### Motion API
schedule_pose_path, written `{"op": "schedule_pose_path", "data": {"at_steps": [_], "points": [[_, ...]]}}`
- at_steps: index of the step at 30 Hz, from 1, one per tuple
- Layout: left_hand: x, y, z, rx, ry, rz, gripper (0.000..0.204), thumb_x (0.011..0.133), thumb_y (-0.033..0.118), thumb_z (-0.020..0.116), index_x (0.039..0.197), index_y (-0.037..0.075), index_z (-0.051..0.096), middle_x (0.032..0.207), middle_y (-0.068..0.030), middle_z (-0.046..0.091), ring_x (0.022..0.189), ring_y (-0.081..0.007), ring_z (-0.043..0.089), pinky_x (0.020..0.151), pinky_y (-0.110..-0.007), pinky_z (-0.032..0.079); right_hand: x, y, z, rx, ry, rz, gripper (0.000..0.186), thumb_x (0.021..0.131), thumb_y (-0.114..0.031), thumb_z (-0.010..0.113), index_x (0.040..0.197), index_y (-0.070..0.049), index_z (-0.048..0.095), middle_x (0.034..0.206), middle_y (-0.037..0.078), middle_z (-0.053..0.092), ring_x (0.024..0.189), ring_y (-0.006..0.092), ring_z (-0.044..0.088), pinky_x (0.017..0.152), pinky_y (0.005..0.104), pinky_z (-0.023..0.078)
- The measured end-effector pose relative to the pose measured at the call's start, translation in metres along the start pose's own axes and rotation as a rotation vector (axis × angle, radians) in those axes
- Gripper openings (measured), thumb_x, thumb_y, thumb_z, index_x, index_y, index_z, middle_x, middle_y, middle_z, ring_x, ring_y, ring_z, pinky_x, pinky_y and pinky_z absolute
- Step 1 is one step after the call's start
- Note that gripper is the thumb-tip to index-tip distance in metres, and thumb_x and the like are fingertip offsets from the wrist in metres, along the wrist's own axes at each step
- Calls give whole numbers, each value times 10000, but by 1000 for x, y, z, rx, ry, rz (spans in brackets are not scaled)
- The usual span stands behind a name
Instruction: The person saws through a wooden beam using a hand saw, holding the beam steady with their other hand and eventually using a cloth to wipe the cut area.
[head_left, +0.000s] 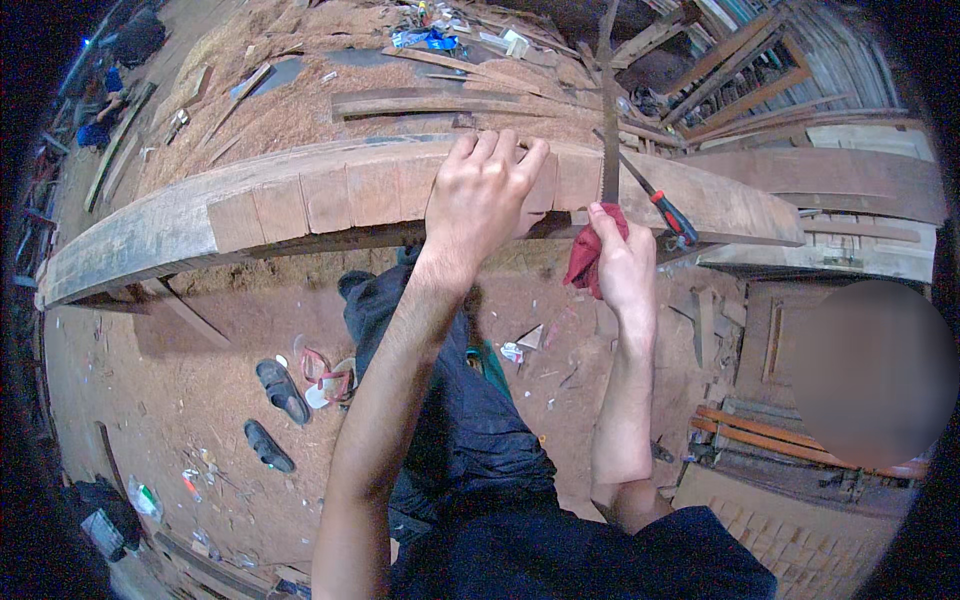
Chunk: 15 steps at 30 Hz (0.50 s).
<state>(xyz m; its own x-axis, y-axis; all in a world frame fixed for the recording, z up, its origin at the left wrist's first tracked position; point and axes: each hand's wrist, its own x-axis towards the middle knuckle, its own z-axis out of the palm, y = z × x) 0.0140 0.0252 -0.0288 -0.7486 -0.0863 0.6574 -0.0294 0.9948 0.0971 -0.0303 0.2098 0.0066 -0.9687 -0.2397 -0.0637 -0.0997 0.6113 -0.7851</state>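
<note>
A long wooden beam (130, 242) crosses the view, with several upright cut lines along its near face. My left hand (480, 190) is on the middle of it, fingers curled over the wood. Right of that, my right hand (618, 250) grips a red cloth (582, 262) wrapped round the lower end of a long toothed saw blade (608, 140), which points up across the beam. Just right of this blade, a tool with a red and black handle (673, 214) lies slanted on the beam. The saw's handle itself is hidden by the cloth and fingers.
Sawdust and loose boards (420, 103) lie beyond the beam. Stacked frames and planks (730, 85) are at upper right, panels (760, 350) at right. Dark sandals (282, 392), pink-strapped slippers (325, 385) and scraps lie below. A person (98, 115) is at far left.
</note>
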Motion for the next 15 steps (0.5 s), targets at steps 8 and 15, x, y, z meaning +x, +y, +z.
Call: {"op": "schedule_pose_path", "data": {"at_steps": [8,15], "points": [[0,-2,0,39,-77,-31,624,586,379,887,1130,179,654,1043,-34,662,1027,-212,659,909,-368,511,-2,-14,0,50,-37,58,482,990,-374,594,774,35,729,595,108,676,518,191,659,517,365,512],[0,0,0,1,-57,-30,616,602,385,893,1133,177,659,1075,-46,675,1026,-228,663,904,-376,516,0,-9,-3,-19,-32,0,454,983,-360,599,793,31,732,632,121,689,561,205,678,556,375,522]]}}
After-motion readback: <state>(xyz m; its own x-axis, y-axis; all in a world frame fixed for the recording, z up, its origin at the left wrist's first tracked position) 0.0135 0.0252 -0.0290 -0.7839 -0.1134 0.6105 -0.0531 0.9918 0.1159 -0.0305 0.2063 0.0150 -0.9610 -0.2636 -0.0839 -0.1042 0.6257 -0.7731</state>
